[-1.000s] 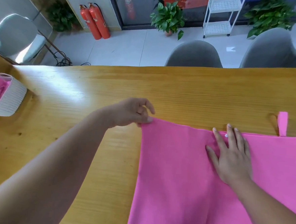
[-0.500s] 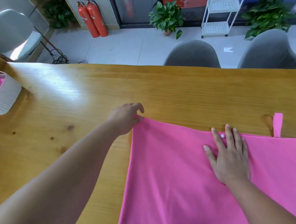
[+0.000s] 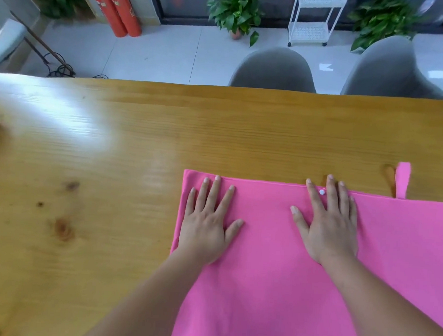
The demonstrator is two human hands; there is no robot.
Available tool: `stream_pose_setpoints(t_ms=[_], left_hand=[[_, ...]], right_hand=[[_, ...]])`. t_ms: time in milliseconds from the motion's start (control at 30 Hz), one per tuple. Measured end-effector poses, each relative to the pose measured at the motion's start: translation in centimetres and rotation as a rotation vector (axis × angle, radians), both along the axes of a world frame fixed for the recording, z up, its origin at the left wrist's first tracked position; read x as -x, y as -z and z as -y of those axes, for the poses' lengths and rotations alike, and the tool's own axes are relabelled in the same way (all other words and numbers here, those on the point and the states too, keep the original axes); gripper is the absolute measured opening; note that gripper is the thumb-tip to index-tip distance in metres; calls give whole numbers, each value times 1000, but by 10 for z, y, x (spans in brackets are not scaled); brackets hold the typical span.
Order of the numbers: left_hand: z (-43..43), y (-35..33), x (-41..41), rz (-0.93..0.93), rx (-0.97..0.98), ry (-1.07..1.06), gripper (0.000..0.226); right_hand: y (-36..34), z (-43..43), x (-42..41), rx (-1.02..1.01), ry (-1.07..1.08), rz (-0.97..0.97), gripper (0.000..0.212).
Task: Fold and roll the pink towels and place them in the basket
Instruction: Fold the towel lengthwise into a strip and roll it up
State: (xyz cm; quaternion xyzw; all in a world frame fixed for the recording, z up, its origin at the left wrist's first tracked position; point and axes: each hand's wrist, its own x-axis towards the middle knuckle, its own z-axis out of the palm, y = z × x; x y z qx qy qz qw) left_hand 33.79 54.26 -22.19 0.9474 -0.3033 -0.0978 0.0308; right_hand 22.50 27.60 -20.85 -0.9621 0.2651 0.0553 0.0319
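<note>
While the pink towel (image 3: 272,289) lies spread flat on the desk (image 3: 97,172), its far edge runs straight across in front of you. Its left edge falls toward the near side, and its right part runs out of view. A small loop tab (image 3: 402,179) sticks out past the far edge at the right. A white snap (image 3: 321,192) sits on the hem between your right fingers.

Change noted: a second ago your left hand (image 3: 205,227) pinched the far-left corner. Now that pinch is let go. The hand lies palm down on the cloth just inside the left edge, fingers straight, grip released. Your right hand (image 3: 329,228) has stayed palm down near the far edge, fingers spread, grip released too, holding nothing. The corner sits square, and the cloth between your hands shows no obvious wrinkle.

Judgement: spreading looks finished and smoothing is the step in hand. No fold and no roll is made yet, so this towel is at an early stage. The next move likely needs an edge or corner pinched again and carried over.

The basket stood at the desk's far left a second ago; it is out of view now. Beyond the desk: two grey chairs (image 3: 274,69), a potted plant (image 3: 235,8), a white rack (image 3: 310,19), two red extinguishers (image 3: 116,5).
</note>
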Motion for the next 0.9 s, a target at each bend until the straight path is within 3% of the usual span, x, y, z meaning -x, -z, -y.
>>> stream_pose_setpoints(t_ms=[267, 400, 467, 600, 800, 900], left_hand=[[54, -8, -17, 14, -36, -53, 78], [50, -2, 22, 7, 14, -39, 78], [33, 2, 17, 7, 8, -69, 79], [19, 0, -11, 29, -46, -74, 89], [49, 1, -53, 15, -85, -54, 94], [76, -9, -81, -33, -201, -71, 93]], right_hand=[[-1, 17, -40, -44, 50, -21, 84], [-1, -20, 10, -67, -33, 4, 77], [3, 1, 43, -55, -18, -5, 76], [-1, 82, 82, -29, 235, -36, 80], [4, 138, 44, -41, 273, -92, 82], [-3, 159, 15, -77, 281, -155, 83]])
